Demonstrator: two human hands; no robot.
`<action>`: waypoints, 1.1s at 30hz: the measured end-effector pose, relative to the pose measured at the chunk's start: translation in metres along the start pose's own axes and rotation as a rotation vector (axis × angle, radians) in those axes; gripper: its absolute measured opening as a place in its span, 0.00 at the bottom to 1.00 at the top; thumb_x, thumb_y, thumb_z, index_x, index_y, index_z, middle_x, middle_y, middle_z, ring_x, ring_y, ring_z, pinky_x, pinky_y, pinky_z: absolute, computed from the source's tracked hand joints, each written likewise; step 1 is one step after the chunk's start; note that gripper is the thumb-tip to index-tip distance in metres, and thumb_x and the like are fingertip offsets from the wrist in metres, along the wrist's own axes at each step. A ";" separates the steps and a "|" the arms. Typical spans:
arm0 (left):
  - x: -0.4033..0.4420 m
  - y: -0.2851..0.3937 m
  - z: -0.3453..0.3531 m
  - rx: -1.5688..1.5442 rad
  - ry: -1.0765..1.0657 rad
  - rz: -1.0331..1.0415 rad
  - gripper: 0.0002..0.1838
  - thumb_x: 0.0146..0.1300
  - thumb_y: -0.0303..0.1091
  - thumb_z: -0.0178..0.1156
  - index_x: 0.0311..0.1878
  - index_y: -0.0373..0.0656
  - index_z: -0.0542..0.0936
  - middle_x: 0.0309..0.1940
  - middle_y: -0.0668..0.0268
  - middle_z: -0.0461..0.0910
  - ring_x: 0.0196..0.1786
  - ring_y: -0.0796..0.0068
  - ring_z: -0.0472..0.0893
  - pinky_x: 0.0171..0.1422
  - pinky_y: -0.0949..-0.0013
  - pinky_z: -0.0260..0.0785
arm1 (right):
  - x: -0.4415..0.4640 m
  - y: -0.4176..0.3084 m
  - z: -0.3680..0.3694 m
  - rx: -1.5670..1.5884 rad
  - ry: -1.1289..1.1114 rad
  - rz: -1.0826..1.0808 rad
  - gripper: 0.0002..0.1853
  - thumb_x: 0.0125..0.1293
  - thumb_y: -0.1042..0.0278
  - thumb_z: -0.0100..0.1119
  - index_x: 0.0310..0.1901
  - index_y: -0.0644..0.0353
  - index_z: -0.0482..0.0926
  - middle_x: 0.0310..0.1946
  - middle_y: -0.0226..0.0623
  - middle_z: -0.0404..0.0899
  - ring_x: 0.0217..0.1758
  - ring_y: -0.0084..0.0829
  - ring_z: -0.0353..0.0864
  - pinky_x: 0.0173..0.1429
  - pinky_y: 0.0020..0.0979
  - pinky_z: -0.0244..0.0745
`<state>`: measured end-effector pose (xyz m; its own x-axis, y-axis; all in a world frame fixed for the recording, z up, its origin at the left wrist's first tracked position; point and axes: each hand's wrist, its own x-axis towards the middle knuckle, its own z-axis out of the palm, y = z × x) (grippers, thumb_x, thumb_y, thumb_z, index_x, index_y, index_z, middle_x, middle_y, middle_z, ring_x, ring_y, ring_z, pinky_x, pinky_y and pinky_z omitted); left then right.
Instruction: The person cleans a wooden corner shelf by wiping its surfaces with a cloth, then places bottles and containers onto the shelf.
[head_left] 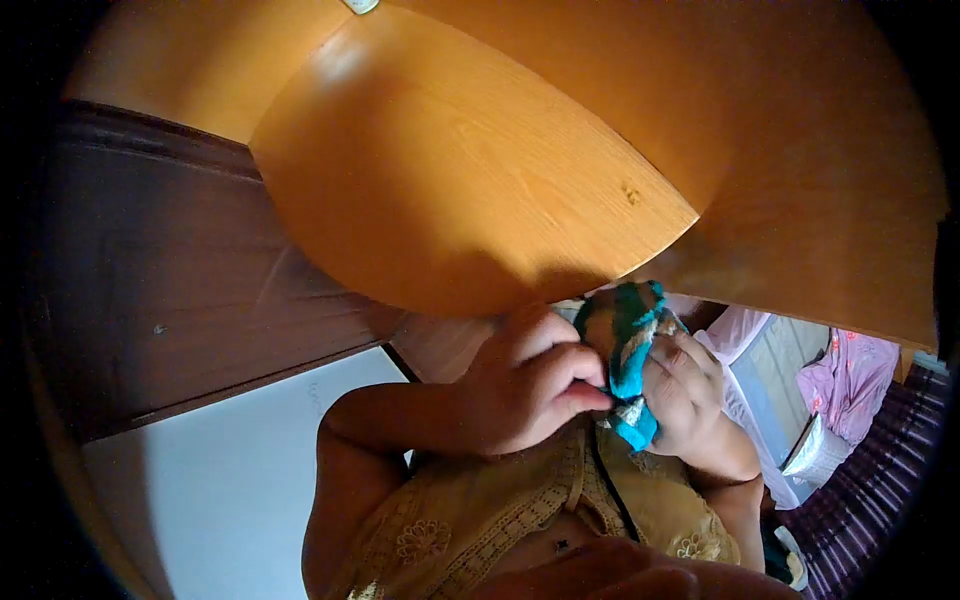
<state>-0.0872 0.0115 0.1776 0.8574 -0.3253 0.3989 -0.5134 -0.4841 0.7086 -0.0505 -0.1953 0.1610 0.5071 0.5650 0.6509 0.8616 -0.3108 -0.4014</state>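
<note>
Cloth (632, 350), teal and patterned, is bunched between both hands in front of the chest, just below the near edge of the wooden panel (470, 170). Left to right: left elbow bent outward, forearm running roughly level inward. Left hand (540, 380) has fingers curled in, thumb and index closed in a pinch at the cloth's left edge. Right forearm angles up from lower right; right hand (685, 390) has bent fingers wrapped over the cloth's right side, little gap. Right thumb: can't tell. Pink fabric (848, 385) sits farther right, well apart.
</note>
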 end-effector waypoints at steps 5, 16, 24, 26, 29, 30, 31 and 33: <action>-0.008 -0.006 -0.028 0.073 0.102 -0.214 0.11 0.56 0.32 0.69 0.37 0.46 0.75 0.26 0.60 0.72 0.27 0.65 0.74 0.30 0.63 0.66 | 0.004 -0.007 -0.003 0.043 -0.038 0.073 0.23 0.45 0.69 0.70 0.43 0.72 0.78 0.38 0.51 0.80 0.39 0.47 0.82 0.44 0.41 0.79; 0.037 -0.005 -0.007 0.274 0.007 -0.085 0.20 0.69 0.26 0.47 0.63 0.33 0.68 0.57 0.46 0.75 0.65 0.53 0.71 0.71 0.55 0.58 | 0.052 0.005 0.004 -0.354 -0.075 0.382 0.25 0.49 0.67 0.64 0.52 0.66 0.77 0.52 0.45 0.78 0.43 0.43 0.76 0.45 0.37 0.76; 0.062 -0.005 0.010 0.508 -0.045 -0.102 0.24 0.58 0.20 0.53 0.60 0.30 0.69 0.56 0.45 0.77 0.61 0.52 0.76 0.72 0.52 0.58 | 0.076 0.023 0.004 -0.418 -0.207 0.332 0.26 0.49 0.64 0.60 0.51 0.68 0.79 0.54 0.46 0.78 0.50 0.40 0.75 0.47 0.36 0.76; 0.060 -0.004 0.009 0.514 -0.071 -0.101 0.25 0.58 0.20 0.54 0.61 0.30 0.68 0.55 0.45 0.77 0.61 0.53 0.77 0.72 0.52 0.59 | 0.076 0.020 -0.003 -0.390 -0.225 0.345 0.25 0.49 0.65 0.60 0.51 0.67 0.79 0.53 0.45 0.79 0.49 0.39 0.76 0.47 0.35 0.77; 0.044 -0.001 0.005 0.480 -0.140 -0.080 0.27 0.56 0.21 0.54 0.62 0.30 0.67 0.54 0.44 0.77 0.59 0.52 0.77 0.72 0.52 0.59 | 0.060 0.006 0.003 -0.357 -0.191 0.366 0.25 0.46 0.70 0.66 0.50 0.64 0.80 0.52 0.46 0.79 0.47 0.44 0.78 0.53 0.38 0.76; 0.041 0.000 0.006 0.507 -0.153 -0.089 0.26 0.58 0.23 0.53 0.62 0.27 0.67 0.52 0.42 0.78 0.58 0.54 0.79 0.73 0.55 0.58 | 0.058 0.011 0.003 -0.330 -0.197 0.357 0.26 0.46 0.70 0.66 0.51 0.65 0.80 0.53 0.47 0.79 0.47 0.44 0.79 0.52 0.38 0.76; 0.036 0.000 0.007 0.530 -0.168 -0.104 0.25 0.60 0.25 0.51 0.61 0.24 0.66 0.51 0.40 0.78 0.57 0.55 0.80 0.74 0.59 0.57 | 0.057 0.011 0.004 -0.302 -0.208 0.351 0.26 0.45 0.70 0.66 0.51 0.65 0.80 0.53 0.47 0.79 0.47 0.43 0.79 0.52 0.37 0.76; 0.045 -0.003 0.013 0.499 -0.118 -0.134 0.26 0.59 0.24 0.51 0.61 0.24 0.66 0.51 0.39 0.78 0.56 0.54 0.80 0.74 0.59 0.56 | 0.073 0.018 -0.001 -0.224 -0.221 0.372 0.25 0.45 0.70 0.66 0.50 0.65 0.80 0.51 0.47 0.80 0.45 0.43 0.79 0.51 0.37 0.76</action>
<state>-0.0475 -0.0122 0.1866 0.9215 -0.3093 0.2348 -0.3794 -0.8462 0.3743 0.0021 -0.1602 0.2015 0.7851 0.5258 0.3274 0.6194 -0.6655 -0.4165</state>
